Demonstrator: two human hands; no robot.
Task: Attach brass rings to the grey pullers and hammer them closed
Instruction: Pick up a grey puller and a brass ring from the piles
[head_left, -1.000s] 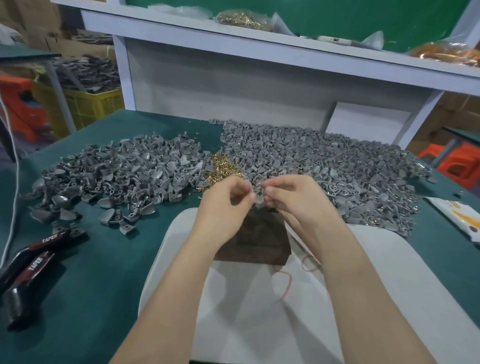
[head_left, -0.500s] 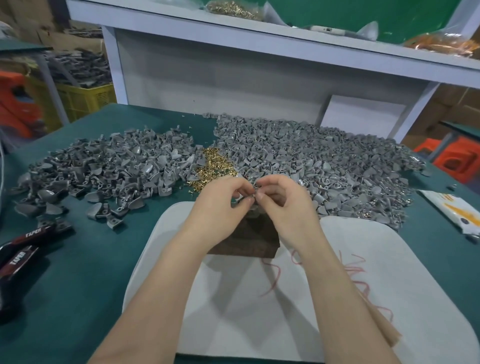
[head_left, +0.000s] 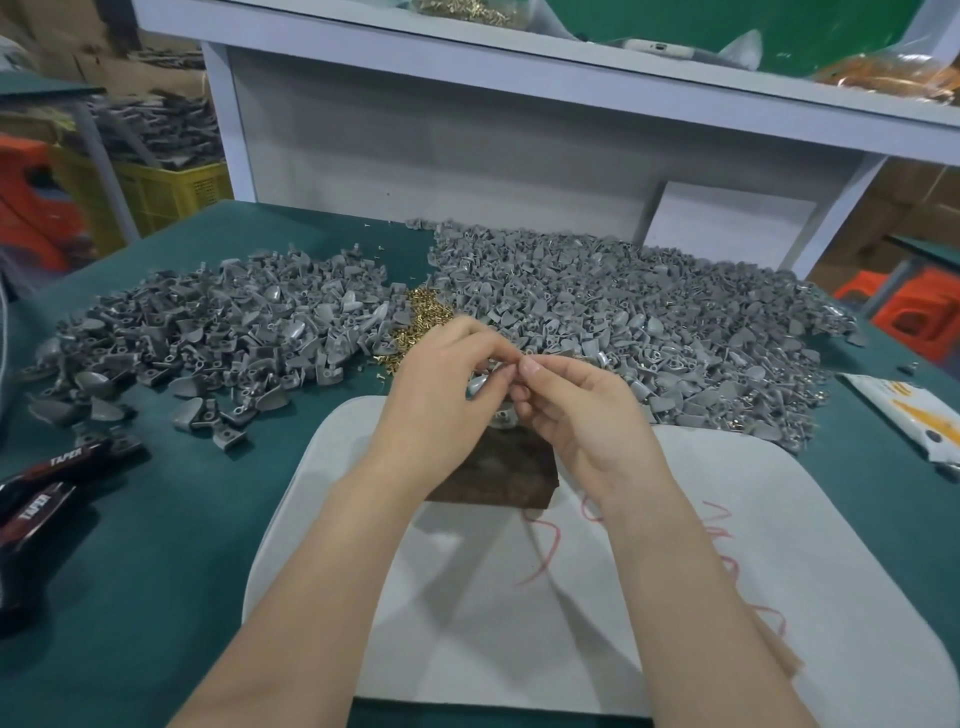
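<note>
Head view: over the dark block (head_left: 493, 475) at the far edge of the white pad (head_left: 623, 597), my left hand (head_left: 441, 395) pinches a grey puller (head_left: 478, 385), its rounded end slanting down toward me. My right hand (head_left: 576, 410) meets it from the right, fingertips narrowed as if on a brass ring, though I cannot make one out. The loose brass rings (head_left: 421, 322) lie just beyond, between two heaps of grey pullers (head_left: 649, 322), nearer the left hand; I judge threading comes next
</note>
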